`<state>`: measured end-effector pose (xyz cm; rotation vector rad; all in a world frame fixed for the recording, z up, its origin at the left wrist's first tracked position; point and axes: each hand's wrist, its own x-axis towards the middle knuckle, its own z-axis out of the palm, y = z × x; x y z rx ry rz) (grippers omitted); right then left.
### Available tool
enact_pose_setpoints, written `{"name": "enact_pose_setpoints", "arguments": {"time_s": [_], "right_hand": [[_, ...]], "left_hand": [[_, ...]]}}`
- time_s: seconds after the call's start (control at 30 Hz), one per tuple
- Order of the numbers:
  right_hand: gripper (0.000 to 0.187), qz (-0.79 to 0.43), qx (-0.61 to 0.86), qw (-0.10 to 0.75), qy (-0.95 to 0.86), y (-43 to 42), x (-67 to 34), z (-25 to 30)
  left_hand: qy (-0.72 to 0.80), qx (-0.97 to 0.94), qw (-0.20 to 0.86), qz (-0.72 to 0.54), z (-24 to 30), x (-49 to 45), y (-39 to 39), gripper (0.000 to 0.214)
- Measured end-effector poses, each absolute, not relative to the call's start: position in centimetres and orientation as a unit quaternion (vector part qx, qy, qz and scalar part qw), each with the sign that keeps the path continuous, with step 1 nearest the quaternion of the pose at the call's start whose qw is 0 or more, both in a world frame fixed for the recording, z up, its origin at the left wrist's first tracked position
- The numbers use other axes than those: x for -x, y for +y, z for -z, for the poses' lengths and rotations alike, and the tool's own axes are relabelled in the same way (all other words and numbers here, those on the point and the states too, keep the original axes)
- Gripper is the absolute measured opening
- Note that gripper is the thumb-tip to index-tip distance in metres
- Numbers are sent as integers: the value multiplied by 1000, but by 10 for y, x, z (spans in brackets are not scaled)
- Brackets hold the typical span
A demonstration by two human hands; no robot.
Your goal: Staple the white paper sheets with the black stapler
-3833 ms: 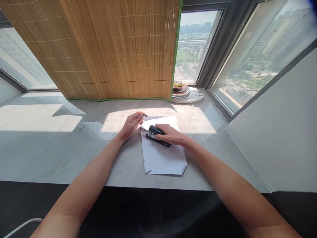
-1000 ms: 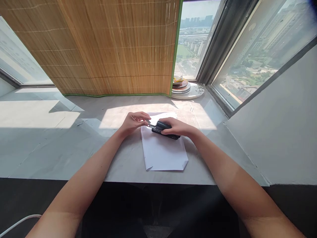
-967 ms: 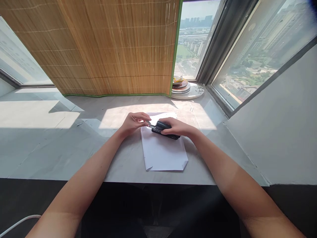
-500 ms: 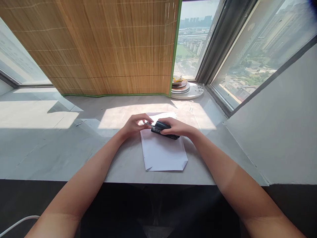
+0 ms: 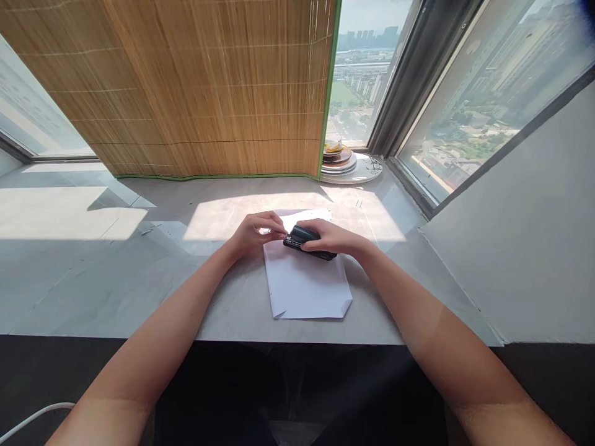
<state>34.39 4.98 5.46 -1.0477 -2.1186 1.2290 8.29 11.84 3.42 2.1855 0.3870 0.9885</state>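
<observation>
My right hand (image 5: 335,238) is wrapped round a black stapler (image 5: 301,235), which lies slantwise over white paper (image 5: 309,286). The stapler's front end points left, towards my left hand (image 5: 255,233). Thumb and fingertips of that hand are pinched together right at this front end. Whatever they hold there is too small and too covered to name. Under both hands the paper lies on a pale ledge (image 5: 232,303), with its near corners folded or creased.
A stack of plates (image 5: 341,166) stands at the back by the window corner. A bamboo blind (image 5: 209,93) hangs down behind the ledge. To the right rises a white wall (image 5: 525,248). A white cable (image 5: 37,420) shows at the lower left.
My left fingertips have moved slightly right, up against the stapler's front end. A shiny piece visible between them and the stapler before is now mostly hidden. The right hand keeps its hold.
</observation>
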Motion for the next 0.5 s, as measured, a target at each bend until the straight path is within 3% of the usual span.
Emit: {"name": "enact_pose_setpoints", "arguments": {"time_s": [0.5], "right_hand": [[16, -450, 384, 235, -771, 50, -345, -53]], "left_hand": [[144, -854, 317, -386, -33, -81, 119, 10]]}}
